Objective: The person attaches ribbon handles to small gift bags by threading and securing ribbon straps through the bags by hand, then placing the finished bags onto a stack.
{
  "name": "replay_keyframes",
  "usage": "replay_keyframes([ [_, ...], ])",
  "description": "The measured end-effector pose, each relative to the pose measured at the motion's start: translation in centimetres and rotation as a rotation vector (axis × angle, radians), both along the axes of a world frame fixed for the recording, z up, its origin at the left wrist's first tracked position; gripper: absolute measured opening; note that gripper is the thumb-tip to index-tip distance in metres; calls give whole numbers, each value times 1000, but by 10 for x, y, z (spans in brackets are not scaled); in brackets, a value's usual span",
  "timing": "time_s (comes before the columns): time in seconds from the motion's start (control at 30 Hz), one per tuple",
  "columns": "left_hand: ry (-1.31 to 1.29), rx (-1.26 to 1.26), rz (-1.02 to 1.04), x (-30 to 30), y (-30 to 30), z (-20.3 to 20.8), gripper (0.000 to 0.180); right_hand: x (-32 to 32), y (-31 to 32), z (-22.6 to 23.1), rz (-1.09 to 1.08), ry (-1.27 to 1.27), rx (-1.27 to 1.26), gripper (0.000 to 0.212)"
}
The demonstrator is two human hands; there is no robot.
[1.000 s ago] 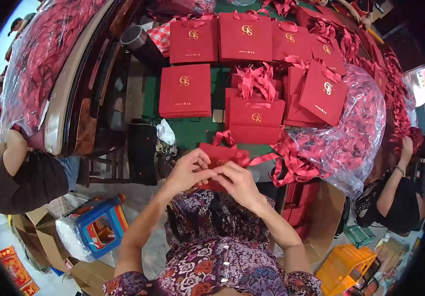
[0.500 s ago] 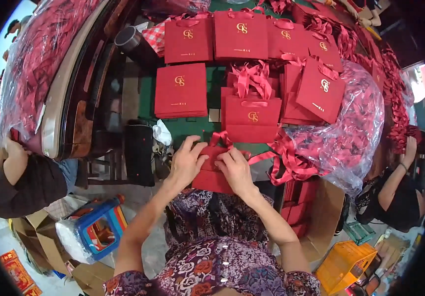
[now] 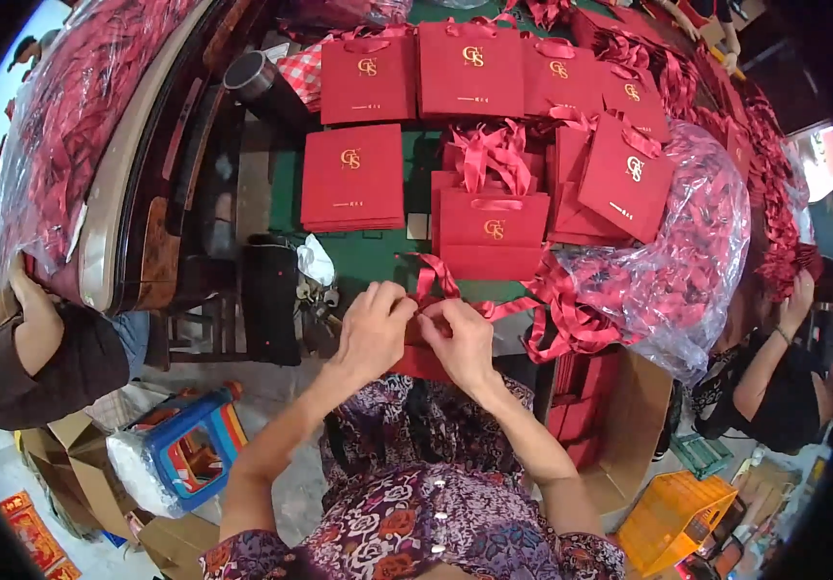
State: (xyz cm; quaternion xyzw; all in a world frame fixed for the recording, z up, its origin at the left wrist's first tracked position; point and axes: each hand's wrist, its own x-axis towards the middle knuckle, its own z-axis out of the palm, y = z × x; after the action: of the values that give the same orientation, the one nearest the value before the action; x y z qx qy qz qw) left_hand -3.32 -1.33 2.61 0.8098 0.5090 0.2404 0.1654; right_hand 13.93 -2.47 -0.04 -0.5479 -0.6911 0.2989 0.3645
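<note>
At the near edge of the green surface (image 3: 363, 261), a small red bag (image 3: 421, 362) is held upright-ish above the patterned skirt (image 3: 416, 425), btwn L hand (image 3: 370, 329) & R hand (image 3: 465, 343). Each grip is clamped on bag's upper part, thumb & fingers together; exact pinch pts hard to see, prob. near the ribbon base. Red ribbon (image 3: 438, 275) loops up just beyond fingers. Farther back: flat bag stack (image 3: 351, 179) on L, clear plastic sack (image 3: 697, 280) w/ ribbons on R.

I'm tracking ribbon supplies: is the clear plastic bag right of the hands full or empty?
The bag looks full: red ribbons fill most of it; loose ribbon lies outside.
</note>
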Motion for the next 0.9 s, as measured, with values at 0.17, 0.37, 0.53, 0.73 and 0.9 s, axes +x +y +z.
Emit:
replay_keyframes([
  [0.17,-43,16,7,5,-5,1,20,-1,-4,1,-9,42,30,12],
  [0.37,-55,-173,49,3,-9,-1,12,-1,-5,-1,39,60,40,12],
  [0.53,-154,-236,62,3,-8,1,7,-3,-6,0,56,35,11,13],
  [0.73,-188,-247,74,-1,-7,1,7,-14,-7,16,-132,263,-402,12],
  [0.9,-365,-353,117,-1,-7,3,10,-18,-15,9,-125,207,-177,11],
])
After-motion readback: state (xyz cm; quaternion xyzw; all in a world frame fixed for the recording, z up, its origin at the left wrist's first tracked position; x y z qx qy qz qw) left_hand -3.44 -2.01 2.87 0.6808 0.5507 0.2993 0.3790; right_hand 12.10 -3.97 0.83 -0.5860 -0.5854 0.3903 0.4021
